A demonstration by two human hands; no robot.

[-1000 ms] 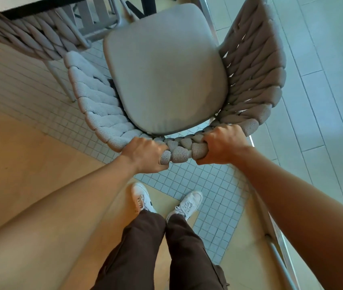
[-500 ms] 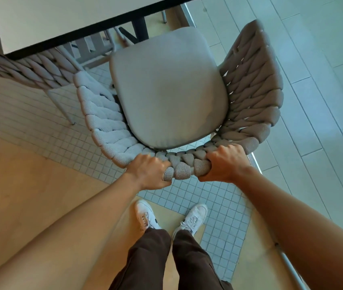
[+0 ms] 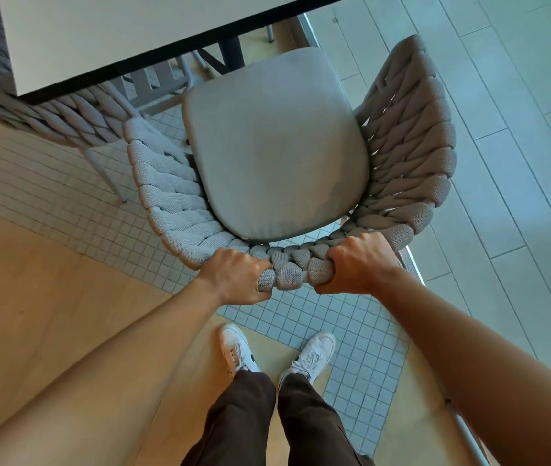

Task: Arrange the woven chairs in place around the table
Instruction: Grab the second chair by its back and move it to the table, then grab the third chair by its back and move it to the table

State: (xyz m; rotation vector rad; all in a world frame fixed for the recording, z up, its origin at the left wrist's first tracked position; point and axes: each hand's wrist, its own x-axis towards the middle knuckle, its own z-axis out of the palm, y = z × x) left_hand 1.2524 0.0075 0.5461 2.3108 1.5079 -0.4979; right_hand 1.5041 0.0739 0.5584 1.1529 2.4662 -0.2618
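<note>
A: Head view: why are both hands low in the centre of the frame?

B: The left hand [image 3: 233, 276] and right hand [image 3: 356, 264] are each clenched around the braided top rail of the woven chair [image 3: 275, 163], likely to steer it squarely.

A: And the chair itself?

B: Mid-frame, its cushion's front edge just under the table [image 3: 132, 38] at upper left, beside a second woven chair [image 3: 48, 112].
</note>
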